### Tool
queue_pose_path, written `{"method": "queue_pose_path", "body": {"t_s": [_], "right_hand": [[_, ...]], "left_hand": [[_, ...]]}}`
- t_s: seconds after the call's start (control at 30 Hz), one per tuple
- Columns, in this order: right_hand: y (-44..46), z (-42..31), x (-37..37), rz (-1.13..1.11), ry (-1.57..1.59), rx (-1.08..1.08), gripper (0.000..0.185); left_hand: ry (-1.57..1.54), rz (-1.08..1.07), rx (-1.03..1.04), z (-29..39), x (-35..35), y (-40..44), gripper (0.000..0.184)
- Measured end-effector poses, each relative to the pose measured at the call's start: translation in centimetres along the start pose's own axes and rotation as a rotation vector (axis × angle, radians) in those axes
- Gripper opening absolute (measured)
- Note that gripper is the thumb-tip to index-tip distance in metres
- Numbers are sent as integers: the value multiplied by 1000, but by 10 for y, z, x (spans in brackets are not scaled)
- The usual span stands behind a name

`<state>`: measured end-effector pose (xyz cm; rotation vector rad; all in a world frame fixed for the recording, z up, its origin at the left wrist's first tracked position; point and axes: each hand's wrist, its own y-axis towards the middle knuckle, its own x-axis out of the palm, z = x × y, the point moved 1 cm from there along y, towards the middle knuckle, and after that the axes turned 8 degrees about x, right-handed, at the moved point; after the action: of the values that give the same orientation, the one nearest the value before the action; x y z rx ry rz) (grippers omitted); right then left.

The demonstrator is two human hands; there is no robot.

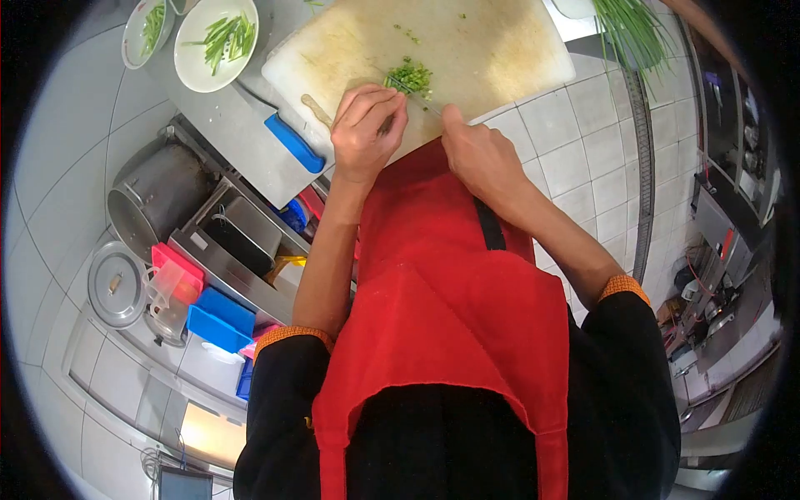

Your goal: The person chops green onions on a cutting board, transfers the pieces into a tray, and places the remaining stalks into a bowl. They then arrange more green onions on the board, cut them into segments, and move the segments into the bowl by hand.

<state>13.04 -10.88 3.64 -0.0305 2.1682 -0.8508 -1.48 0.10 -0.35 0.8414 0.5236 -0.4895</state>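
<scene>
Chopped green herbs (410, 75) lie in a small heap near the front edge of a large white cutting board (500, 50). My left hand (365, 125) is curled closed beside the heap, at the board's edge; what its fingers hold, if anything, is hidden. My right hand (483, 154) is closed round a knife, whose thin blade (427, 105) reaches left into the herbs. The knife's handle is hidden in the hand. A light-coloured slim piece (315, 110) lies on the board just left of my left hand.
A blue-handled knife (293, 143) lies left of the board. Beyond it are a white bowl (193, 71) and a smaller bowl (132, 54), both with cut greens. Long green stalks (629, 37) hang at the upper right. A large metal pot (137, 212) stands lower left.
</scene>
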Motion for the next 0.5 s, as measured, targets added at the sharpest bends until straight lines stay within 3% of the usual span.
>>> {"method": "queue_pose_path", "body": {"t_s": [0.23,0.5], "right_hand": [[-34,35,13,5,-10,84,13],[-34,26,6,26,53,14,13]], "left_hand": [[15,4,5,1,0,-1,18],[7,13,6,0,0,-2,18]]}}
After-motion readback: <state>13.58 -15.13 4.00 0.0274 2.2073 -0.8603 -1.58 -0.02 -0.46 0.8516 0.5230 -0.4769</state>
